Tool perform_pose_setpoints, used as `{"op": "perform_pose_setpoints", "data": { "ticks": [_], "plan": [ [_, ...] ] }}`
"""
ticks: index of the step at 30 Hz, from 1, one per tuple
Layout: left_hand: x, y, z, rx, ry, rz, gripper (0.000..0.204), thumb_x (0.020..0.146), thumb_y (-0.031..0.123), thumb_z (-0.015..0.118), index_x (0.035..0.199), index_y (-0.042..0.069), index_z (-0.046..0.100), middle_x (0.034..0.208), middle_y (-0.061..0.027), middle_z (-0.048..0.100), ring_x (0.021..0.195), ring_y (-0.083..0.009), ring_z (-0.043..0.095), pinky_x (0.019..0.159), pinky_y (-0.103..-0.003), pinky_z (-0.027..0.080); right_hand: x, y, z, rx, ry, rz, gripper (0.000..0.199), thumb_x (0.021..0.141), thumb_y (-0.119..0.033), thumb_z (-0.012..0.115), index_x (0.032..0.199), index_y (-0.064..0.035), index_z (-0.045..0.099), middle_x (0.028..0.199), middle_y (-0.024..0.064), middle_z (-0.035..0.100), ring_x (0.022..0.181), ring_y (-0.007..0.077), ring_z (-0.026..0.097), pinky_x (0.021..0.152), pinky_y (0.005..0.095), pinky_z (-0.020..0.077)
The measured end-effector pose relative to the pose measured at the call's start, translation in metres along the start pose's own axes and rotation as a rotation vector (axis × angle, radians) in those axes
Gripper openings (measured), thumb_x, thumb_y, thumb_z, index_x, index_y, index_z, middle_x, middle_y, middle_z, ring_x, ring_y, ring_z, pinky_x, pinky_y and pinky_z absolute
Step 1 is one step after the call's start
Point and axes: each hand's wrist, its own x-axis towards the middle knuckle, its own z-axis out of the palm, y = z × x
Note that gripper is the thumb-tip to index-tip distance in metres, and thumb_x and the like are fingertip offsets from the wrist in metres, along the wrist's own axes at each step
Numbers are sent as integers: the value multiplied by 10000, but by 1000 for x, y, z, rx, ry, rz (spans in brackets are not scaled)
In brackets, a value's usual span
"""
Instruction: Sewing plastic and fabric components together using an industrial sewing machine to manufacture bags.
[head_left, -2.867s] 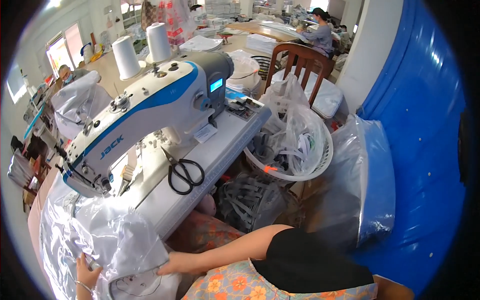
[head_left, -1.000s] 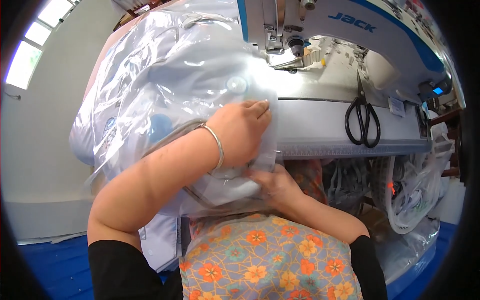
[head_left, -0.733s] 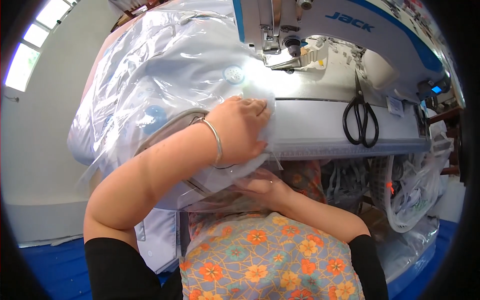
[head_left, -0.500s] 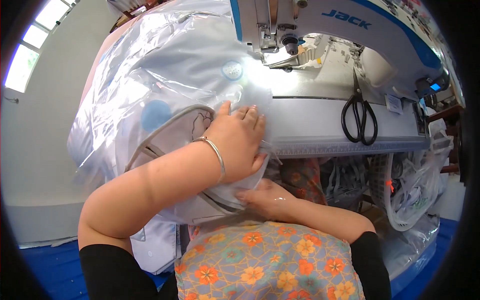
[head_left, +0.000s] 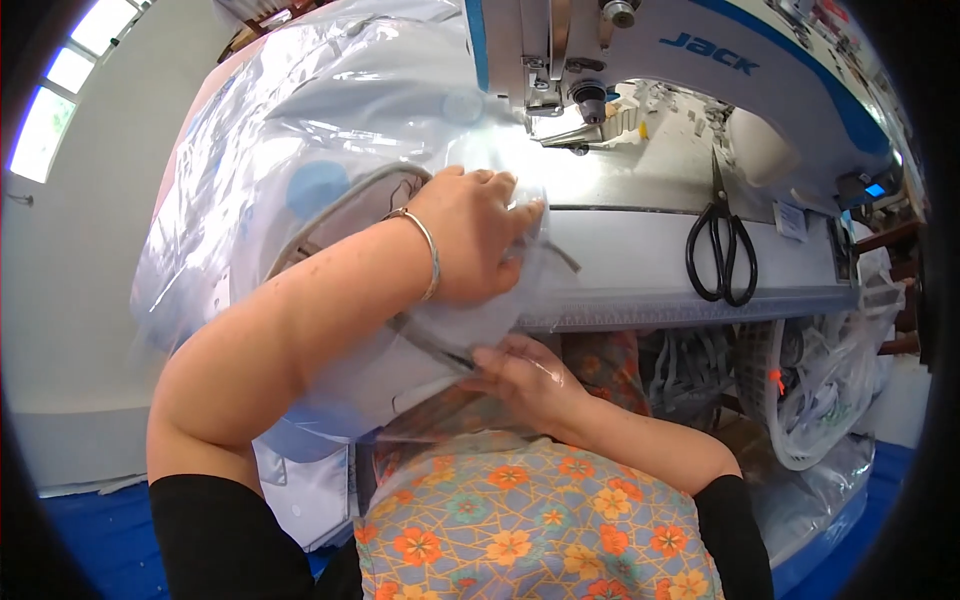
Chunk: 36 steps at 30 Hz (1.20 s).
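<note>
A pale fabric piece [head_left: 400, 365] with grey piping along its edges lies under clear plastic sheeting [head_left: 300, 90], in front of a sewing machine [head_left: 640, 40]. My left hand [head_left: 470, 235] rests on the plastic and fabric near the machine's bed, fingers spread, and hides part of the piece. Past its fingertips sticks out a short grey strip end [head_left: 565, 256]. Closer to my lap, my right hand [head_left: 530, 385] is closed, thumb against fingers, on the near edge of the fabric piece beside the dark piping. Its fingertips are partly hidden by fabric.
Black-handled scissors [head_left: 720, 250] lie on the machine table [head_left: 630, 245], right of my hands. A ruler strip [head_left: 680, 308] runs along the table's front edge. A white plastic basket [head_left: 760, 390] with bagged material stands below on the right. The machine's needle area is brightly lit.
My left hand has shifted slightly up, carrying fabric and plastic away from me. The grey strip end now shows beyond its fingers. My right hand has turned and moved a little nearer the piping.
</note>
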Motion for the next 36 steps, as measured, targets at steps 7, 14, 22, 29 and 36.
{"op": "perform_pose_setpoints", "data": {
  "ticks": [7,14,22,29,36],
  "plan": [
    [13,34,-12,72,-148,23,283,779,200,627,982,27,723,1003,-137,677,998,-259,656,831,-371,517,22,-14,12,-814,-187,102,350,958,-312,578,1086,-1,674,1114,105,677,1005,168,609,948,326,453],
    [-21,27,11,-82,205,96,396,730,112,666,1092,-49,644,997,-134,620,870,-259,637,688,-377,544,-19,6,-31,-484,-21,250,253,971,-229,588,1031,12,634,926,105,677,898,199,639,896,335,500],
    [-22,29,6,15,245,144,459,688,107,677,1111,-67,636,1077,-126,625,955,-247,594,804,-350,494,-7,8,-18,-469,-7,64,263,970,-255,618,1021,3,614,904,109,674,920,184,650,888,318,511],
    [18,42,19,230,4,-84,454,833,191,604,1225,-36,579,1244,-163,579,1183,-269,533,1019,-407,408,34,34,1,-341,-308,277,420,902,-423,671,891,-8,732,860,47,699,859,136,606,834,293,474],
    [-10,30,32,59,157,-35,613,911,286,544,1402,-64,431,1468,-201,433,1369,-306,412,1118,-527,304,-36,-3,-11,-462,-40,276,405,902,-362,678,1058,11,655,949,30,639,871,96,542,797,290,455]
  ]
}}
